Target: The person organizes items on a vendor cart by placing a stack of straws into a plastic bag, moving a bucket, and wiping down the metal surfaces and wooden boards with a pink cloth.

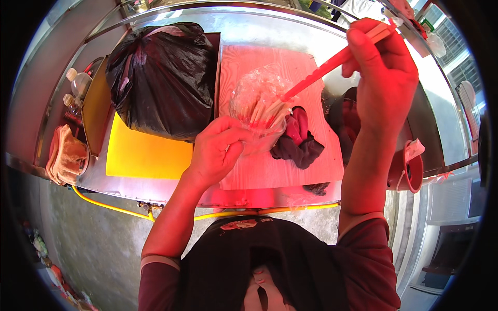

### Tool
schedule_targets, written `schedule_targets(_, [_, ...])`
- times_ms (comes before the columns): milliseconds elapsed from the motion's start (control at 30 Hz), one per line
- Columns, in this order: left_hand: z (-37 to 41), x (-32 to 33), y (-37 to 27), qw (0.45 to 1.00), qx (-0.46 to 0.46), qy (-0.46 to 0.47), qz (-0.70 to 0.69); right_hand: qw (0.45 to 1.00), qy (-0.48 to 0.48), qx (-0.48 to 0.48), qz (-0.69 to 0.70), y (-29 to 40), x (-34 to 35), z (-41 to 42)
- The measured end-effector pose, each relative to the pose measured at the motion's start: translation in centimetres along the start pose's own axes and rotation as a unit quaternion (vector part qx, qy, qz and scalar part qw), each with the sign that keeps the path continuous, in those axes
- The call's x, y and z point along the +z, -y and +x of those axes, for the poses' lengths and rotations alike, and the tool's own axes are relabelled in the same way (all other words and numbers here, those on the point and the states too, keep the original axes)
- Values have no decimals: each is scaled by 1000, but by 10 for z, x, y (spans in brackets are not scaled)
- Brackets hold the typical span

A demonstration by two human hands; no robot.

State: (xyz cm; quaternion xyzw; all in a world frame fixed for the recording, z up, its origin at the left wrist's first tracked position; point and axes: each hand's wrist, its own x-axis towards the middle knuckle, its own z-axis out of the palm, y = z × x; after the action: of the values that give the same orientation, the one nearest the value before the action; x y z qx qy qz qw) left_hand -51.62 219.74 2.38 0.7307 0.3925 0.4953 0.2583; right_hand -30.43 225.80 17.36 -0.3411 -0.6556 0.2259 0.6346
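My left hand point(218, 149) pinches the near edge of a clear plastic bag point(255, 87) that lies crumpled on a wood-grain board point(249, 175). Several thin pale sticks with red parts, perhaps wrapped chopsticks point(258, 112), show inside the bag. Raised at the upper right, my right hand point(383, 74) grips one end of a long red-and-pale stick point(319, 72). Its lower end reaches down to the bag's opening; whether it is one piece or several I cannot tell. A dark and red crumpled cloth point(297, 145) lies beside the bag.
A tied black plastic bag point(163, 81) stands left of the board, above a yellow panel point(149, 151). Plastic bottles point(79, 83) and a folded tan cloth point(68, 155) sit farther left. A red bucket point(414, 175) is at the right. A yellow hose point(218, 214) runs along the front edge.
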Motion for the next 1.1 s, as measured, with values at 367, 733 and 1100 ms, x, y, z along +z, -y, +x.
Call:
schedule_targets(367, [1, 6, -5, 999, -11, -15, -48, 956, 212, -44, -200, -57, 34, -68])
schedule_targets(733, [5, 4, -3, 997, -14, -53, -51, 912, 231, -215, -263, -71, 26, -76])
schedule_targets(1100, [12, -1, -5, 996, -25, -23, -83, 973, 145, -20, -181, -83, 20, -87])
